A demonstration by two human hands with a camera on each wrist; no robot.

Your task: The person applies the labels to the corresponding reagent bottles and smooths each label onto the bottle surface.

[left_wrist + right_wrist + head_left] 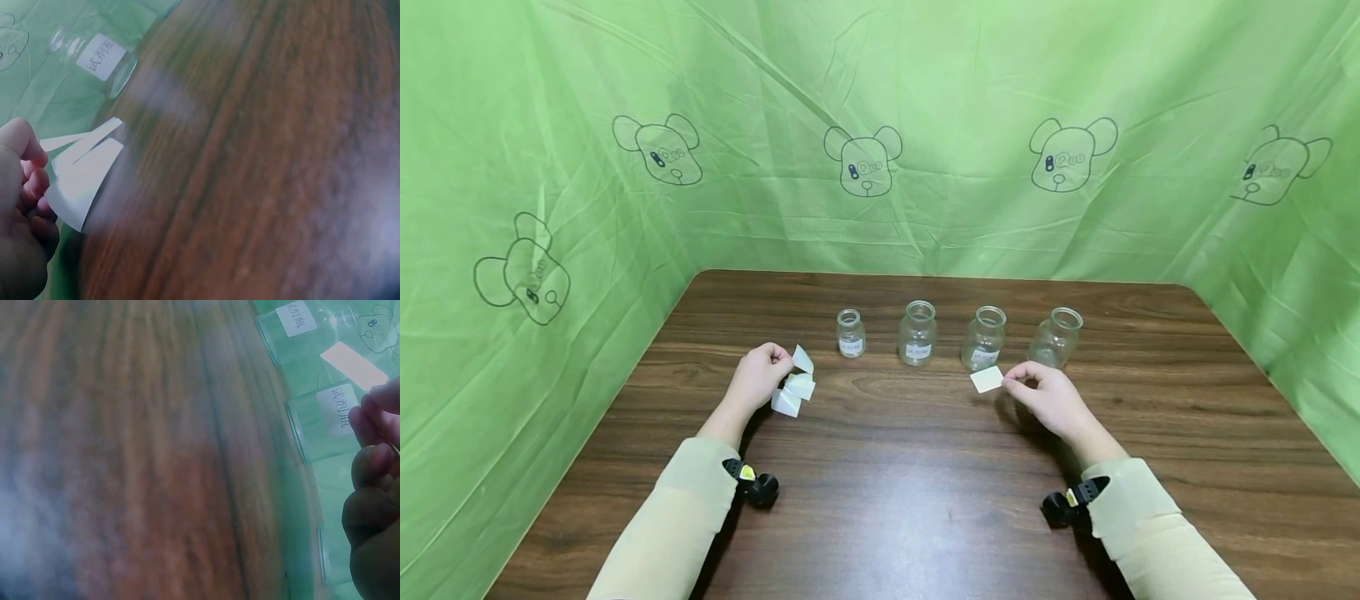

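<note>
My left hand [757, 377] pinches several small white paper slips [800, 386], fanned out to the right of its fingers. In the left wrist view the slips [85, 181] stick out from between thumb and fingers. My right hand [1047, 398] pinches one white slip [987, 380] by its right edge. That slip is held in front of a glass jar [985, 337] with a white label. Directly behind the right hand stands another glass jar [1057, 335], and no label shows on it. In the right wrist view the slip [354, 366] overlaps the labelled jars.
Left of those jars stand a labelled glass jar [917, 333] and a smaller labelled one [850, 333], all in a row across the brown wooden table [880, 467]. A green curtain [955, 225] with bear-head drawings closes off the back and sides.
</note>
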